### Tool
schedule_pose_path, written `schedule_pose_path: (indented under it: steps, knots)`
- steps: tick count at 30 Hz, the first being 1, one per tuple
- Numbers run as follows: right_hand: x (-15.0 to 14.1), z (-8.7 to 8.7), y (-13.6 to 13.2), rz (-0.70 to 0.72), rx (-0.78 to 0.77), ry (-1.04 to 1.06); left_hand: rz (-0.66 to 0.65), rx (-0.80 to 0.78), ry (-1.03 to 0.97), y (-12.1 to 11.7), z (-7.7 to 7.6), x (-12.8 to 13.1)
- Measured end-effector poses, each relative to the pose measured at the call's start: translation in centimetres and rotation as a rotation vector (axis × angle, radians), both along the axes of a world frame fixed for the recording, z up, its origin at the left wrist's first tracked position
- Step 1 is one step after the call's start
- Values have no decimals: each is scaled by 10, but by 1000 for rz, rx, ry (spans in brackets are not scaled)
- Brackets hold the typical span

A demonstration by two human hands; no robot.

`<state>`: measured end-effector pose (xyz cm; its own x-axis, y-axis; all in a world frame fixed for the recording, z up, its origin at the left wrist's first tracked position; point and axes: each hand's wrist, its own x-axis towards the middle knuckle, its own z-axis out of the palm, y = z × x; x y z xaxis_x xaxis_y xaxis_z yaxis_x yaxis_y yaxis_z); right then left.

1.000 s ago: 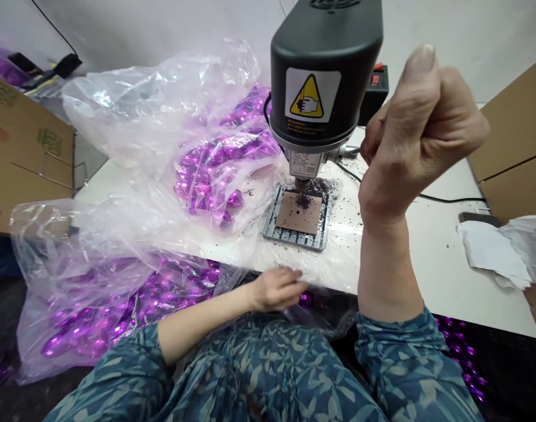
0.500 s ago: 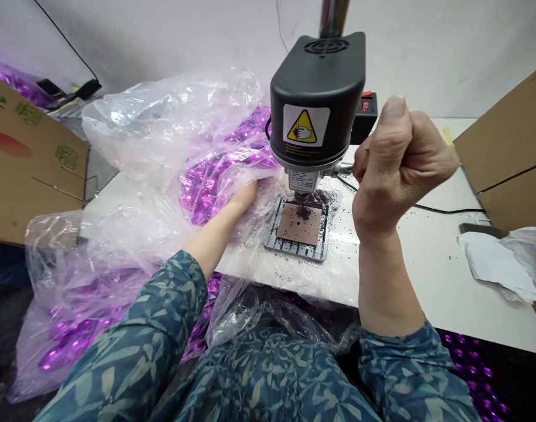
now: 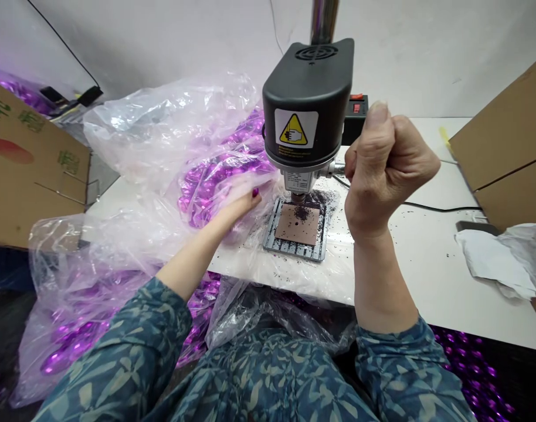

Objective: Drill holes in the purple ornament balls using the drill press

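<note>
A smooth white counter (image 3: 426, 258) stood against a pale grey wall (image 3: 404, 58), dark crumbs scattered across its middle. Its front edge ran just before the person, with clear crinkled plastic film (image 3: 250, 308) bunched along it. A broad white stretch lay between the right forearm and some crumpled white paper (image 3: 492, 258). Leftward, a billowing translucent plastic bag (image 3: 162, 117) of shiny purple balls crowded the grey slotted metal base plate (image 3: 271, 241); a brown cardboard box (image 3: 34, 176) hemmed in that side. The black-housed drill press (image 3: 309, 88) loomed above a flat brown square board (image 3: 292, 234) on the plate. The left hand (image 3: 245, 204) pinched one shiny purple ball (image 3: 255, 192) beside the bag; the right hand (image 3: 384, 170) had its grip closed over a short silver metal lever (image 3: 338, 170).
</note>
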<state>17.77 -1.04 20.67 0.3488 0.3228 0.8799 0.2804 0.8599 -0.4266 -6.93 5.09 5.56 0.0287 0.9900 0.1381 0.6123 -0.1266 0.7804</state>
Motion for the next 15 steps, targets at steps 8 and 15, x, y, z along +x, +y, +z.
schedule_pose_path:
  steps: [8,15]
  knots:
    - [-1,0,-1,47,55,9,-197,-312,-628,-63,7,24]
    - [-4,4,-7,31,33,50,-134,-466,-1093,-62,0,44]
